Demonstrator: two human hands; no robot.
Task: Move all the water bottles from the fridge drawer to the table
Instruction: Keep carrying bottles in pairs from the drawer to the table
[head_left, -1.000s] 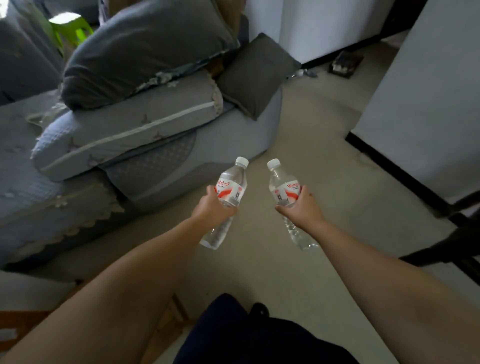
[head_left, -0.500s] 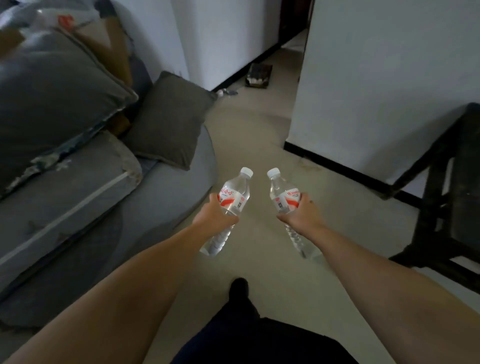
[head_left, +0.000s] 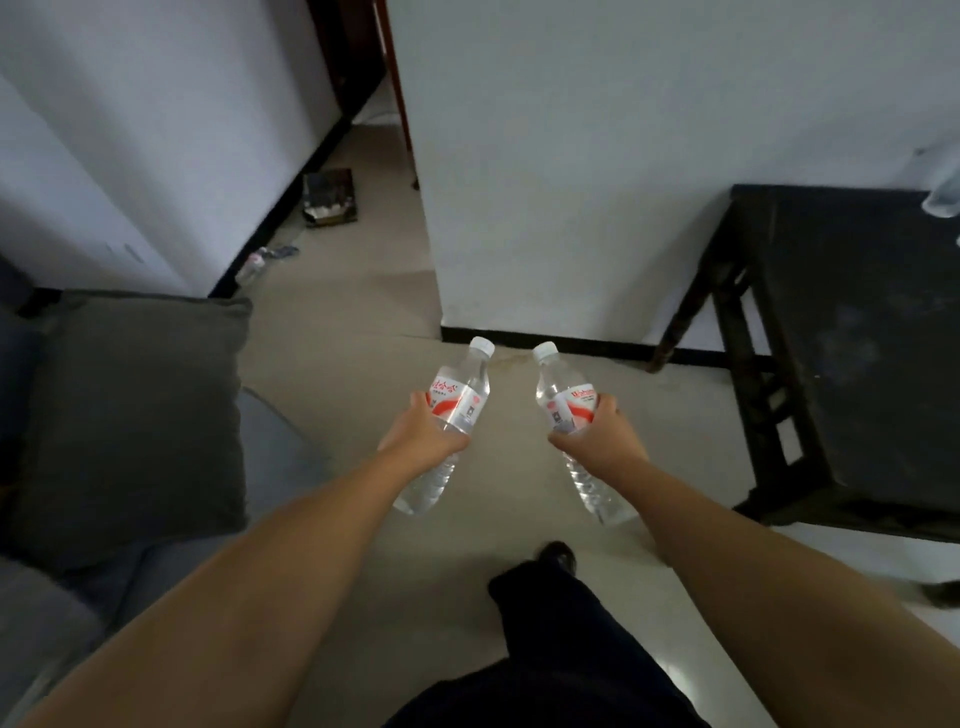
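Room: a pale tiled floor (head_left: 374, 322) is running between white walls, with a grey sofa (head_left: 171, 519) and its dark cushion (head_left: 135, 415) sitting on the person's left.
Table: the dark wooden table (head_left: 857, 332) is standing against the wall, ahead and to the person's right, well apart from both hands; something clear is showing at its far right edge, too cropped to identify.
Fridge drawer: not appearing in this view.
Arms: both are reaching forward over the floor, with a dark trouser leg (head_left: 550, 623) stepping below them.
Left hand: the left hand (head_left: 423, 436) is wrapping its fingers round the middle of the left bottle (head_left: 452, 415), cap tilted up and away.
Right hand: the right hand (head_left: 602, 441) is gripping the right bottle (head_left: 566, 410) at its label in the same way.
Stage: judging by this, both bottles are being carried toward the table, not yet set down.
Risk: the smooth bottles could be slipping in a one-handed hold if the grip loosens mid-step.
Risk at placing: setting them down tilted could be tipping them over, and a rolling bottle could drop off the table edge.
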